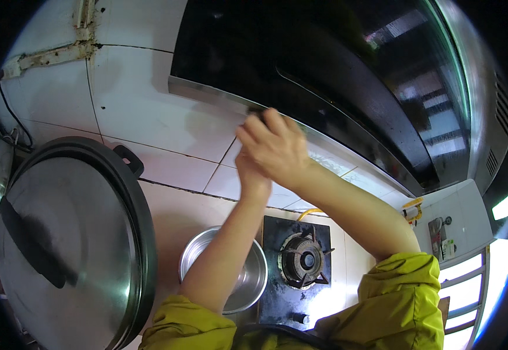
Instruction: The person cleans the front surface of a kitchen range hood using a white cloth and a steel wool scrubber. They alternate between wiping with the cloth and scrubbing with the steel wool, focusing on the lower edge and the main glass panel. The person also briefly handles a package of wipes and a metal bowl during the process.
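Both bare hands are raised together at the lower metal edge of a black glass range hood [236, 57]. My right hand [278, 151] lies over my left hand [250, 170], its fingers bent and slightly blurred. Most of the left hand's fingers are hidden behind the right. A small dark patch shows at the fingertips against the hood's edge; what it is, or whether either hand grips something, cannot be made out. Under my left forearm stands a round metal pot [254, 280], partly covered by the arm. To its right sits a single-burner gas stove [276, 288] with no flame visible.
A large pot or cooker with a metal lid [92, 253] and black handle fills the left side. White wall tiles [157, 122] run behind. A yellow gas hose [311, 211] leads behind the stove. A white wall-mounted box [455, 218] hangs near a barred window [468, 288].
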Tool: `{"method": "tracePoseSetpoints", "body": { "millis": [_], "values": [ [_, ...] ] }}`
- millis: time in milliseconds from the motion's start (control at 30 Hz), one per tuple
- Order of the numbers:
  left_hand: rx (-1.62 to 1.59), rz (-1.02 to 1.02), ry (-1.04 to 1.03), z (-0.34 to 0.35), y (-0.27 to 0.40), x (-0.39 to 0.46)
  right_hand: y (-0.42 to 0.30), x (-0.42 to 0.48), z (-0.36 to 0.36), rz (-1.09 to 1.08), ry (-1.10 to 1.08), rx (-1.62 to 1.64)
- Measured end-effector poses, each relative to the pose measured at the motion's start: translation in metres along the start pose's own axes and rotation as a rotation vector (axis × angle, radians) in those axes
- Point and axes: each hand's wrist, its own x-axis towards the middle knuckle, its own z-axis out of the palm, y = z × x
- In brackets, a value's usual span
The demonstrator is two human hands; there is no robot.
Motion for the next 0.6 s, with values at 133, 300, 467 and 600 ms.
{"method": "tracePoseSetpoints", "body": {
  "millis": [133, 300, 467, 600],
  "values": [
    [0.061, 0.179, -0.206, -0.031, 0.04, 0.032, -0.03, 0.064, 0.017, -0.054, 0.078, 0.034],
    [0.301, 0.263, -0.048, -0.043, 0.08, 0.05, -0.052, 0.117, 0.024, -0.149, 0.01, -0.014],
    [0.289, 0.207, -0.069, -0.027, 0.035, 0.035, -0.039, 0.08, 0.014, -0.252, -0.304, -0.104],
    [0.097, -0.026, -0.066, 0.013, 0.01, -0.003, -0.012, 0.028, 0.001, -0.291, -0.398, -0.18]
  ]
}}
